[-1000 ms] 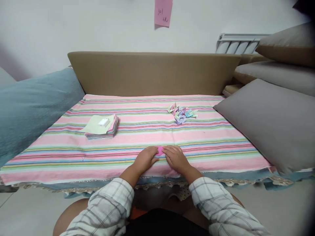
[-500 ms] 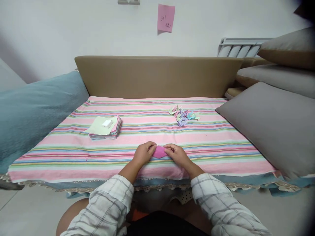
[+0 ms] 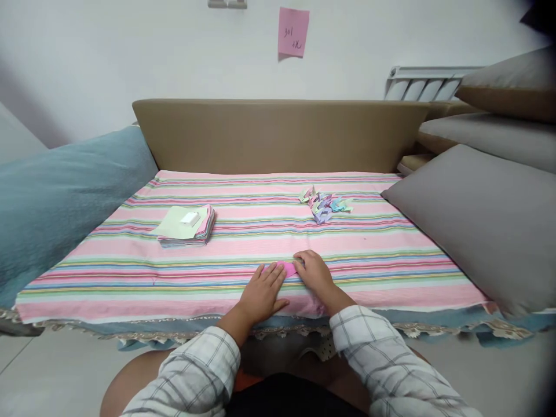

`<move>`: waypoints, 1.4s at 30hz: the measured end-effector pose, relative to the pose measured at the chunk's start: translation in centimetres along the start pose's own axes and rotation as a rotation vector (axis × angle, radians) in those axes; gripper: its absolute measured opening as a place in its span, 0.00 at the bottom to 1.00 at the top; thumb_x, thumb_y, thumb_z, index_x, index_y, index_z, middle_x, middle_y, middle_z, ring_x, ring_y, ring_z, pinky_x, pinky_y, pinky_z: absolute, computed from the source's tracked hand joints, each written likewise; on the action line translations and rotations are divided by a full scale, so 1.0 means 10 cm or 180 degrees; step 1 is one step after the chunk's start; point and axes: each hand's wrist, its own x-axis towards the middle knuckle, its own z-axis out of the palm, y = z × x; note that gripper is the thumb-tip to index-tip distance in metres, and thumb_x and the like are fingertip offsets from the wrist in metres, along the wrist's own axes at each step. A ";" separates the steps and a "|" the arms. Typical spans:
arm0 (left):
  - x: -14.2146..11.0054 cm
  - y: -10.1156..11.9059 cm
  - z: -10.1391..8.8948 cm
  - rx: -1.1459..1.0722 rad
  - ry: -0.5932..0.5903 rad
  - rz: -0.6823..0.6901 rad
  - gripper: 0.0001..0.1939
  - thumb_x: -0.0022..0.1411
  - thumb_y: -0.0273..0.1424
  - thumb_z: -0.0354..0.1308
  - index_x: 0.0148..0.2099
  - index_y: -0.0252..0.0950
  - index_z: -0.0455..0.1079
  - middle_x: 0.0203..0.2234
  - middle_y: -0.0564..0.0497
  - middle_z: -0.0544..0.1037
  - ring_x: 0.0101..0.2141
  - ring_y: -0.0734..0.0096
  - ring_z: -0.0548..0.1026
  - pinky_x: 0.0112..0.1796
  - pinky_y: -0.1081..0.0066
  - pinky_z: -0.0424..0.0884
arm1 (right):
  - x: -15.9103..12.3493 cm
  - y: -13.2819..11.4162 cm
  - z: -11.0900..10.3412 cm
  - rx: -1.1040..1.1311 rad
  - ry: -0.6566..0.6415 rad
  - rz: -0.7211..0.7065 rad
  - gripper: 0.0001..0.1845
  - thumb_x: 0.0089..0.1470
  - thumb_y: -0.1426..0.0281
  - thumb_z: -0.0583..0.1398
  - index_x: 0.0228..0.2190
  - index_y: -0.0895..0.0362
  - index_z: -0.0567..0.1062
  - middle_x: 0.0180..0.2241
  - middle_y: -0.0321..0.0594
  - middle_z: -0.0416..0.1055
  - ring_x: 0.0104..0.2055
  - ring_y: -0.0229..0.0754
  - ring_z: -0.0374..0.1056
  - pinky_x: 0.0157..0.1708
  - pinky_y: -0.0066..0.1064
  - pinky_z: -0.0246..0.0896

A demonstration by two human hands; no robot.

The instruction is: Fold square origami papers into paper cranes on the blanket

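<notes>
A small folded piece of bright pink paper (image 3: 287, 269) lies on the striped cloth near the front edge. My left hand (image 3: 263, 291) lies flat with its fingers stretched out, the fingertips pressing on the paper's left part and hiding it. At the paper's right end, my right hand (image 3: 313, 271) pinches the tip between thumb and fingers. Further back, right of the middle, sits a cluster of several small folded paper pieces (image 3: 324, 207) in purple, blue, pink and pale green. To the left is a stack of coloured paper sheets (image 3: 185, 237) with a small white block (image 3: 190, 219) on top.
A striped cloth (image 3: 108, 255) covers the seat. Behind it rises a brown backrest (image 3: 278, 136). A blue cushion (image 3: 73, 202) borders the left side, and grey pillows (image 3: 482, 226) are piled at the right. A pink note (image 3: 293, 32) is stuck on the wall.
My left hand has gone from pinching the paper's left end to lying flat over it with fingers stretched. My right hand keeps its pinch at the right end.
</notes>
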 end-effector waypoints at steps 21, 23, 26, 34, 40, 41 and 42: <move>0.09 0.05 -0.08 -0.0240 -0.0075 -0.0342 0.33 0.52 0.42 0.55 0.59 0.33 0.59 0.57 0.40 0.63 0.57 0.54 0.59 0.57 0.55 0.50 | -0.38 -0.02 0.31 -0.1317 -0.0307 -0.1480 0.31 0.61 0.60 0.46 0.61 0.62 0.52 0.60 0.51 0.55 0.62 0.47 0.50 0.60 0.52 0.28; 0.08 0.05 -0.07 -0.0184 -0.0086 -0.0335 0.34 0.52 0.42 0.55 0.59 0.33 0.58 0.57 0.41 0.63 0.58 0.54 0.57 0.57 0.55 0.49 | -0.39 -0.01 0.30 -0.1401 -0.0290 -0.1485 0.31 0.61 0.58 0.46 0.61 0.62 0.51 0.60 0.51 0.55 0.62 0.47 0.49 0.60 0.53 0.29; 0.08 0.05 -0.06 -0.0113 -0.0065 -0.0305 0.34 0.53 0.43 0.55 0.60 0.33 0.58 0.58 0.41 0.62 0.59 0.53 0.56 0.57 0.55 0.49 | -0.40 0.04 0.29 -0.1558 -0.0267 -0.1444 0.34 0.60 0.55 0.47 0.60 0.62 0.53 0.60 0.50 0.55 0.62 0.50 0.49 0.60 0.54 0.31; 0.07 0.01 -0.05 -0.0098 0.0107 -0.0182 0.35 0.56 0.45 0.52 0.61 0.33 0.55 0.58 0.40 0.62 0.57 0.53 0.58 0.55 0.55 0.52 | -0.43 0.13 0.24 -0.1699 -0.0341 -0.1336 0.33 0.59 0.55 0.49 0.59 0.61 0.57 0.60 0.50 0.55 0.62 0.51 0.50 0.59 0.54 0.36; 0.02 -0.21 -0.07 -0.0124 -0.0243 0.0371 0.39 0.54 0.52 0.53 0.61 0.34 0.55 0.61 0.37 0.55 0.59 0.49 0.54 0.55 0.53 0.51 | -0.43 0.17 0.20 -0.1649 -0.0560 -0.1525 0.36 0.58 0.49 0.47 0.60 0.58 0.55 0.62 0.48 0.50 0.64 0.52 0.45 0.59 0.54 0.38; 0.02 -0.25 -0.08 -0.0138 -0.0296 0.0452 0.39 0.54 0.52 0.53 0.61 0.34 0.55 0.61 0.36 0.54 0.59 0.49 0.54 0.54 0.53 0.51 | -0.43 0.18 0.18 -0.1648 -0.0605 -0.1562 0.36 0.57 0.49 0.47 0.60 0.57 0.55 0.62 0.49 0.50 0.64 0.52 0.44 0.59 0.53 0.39; 0.02 -0.27 -0.09 -0.0144 -0.0339 0.0503 0.39 0.54 0.52 0.53 0.61 0.34 0.54 0.61 0.36 0.54 0.59 0.48 0.53 0.54 0.53 0.51 | -0.43 0.18 0.16 -0.1658 -0.0652 -0.1594 0.37 0.57 0.49 0.48 0.60 0.57 0.54 0.62 0.50 0.49 0.64 0.52 0.44 0.58 0.53 0.39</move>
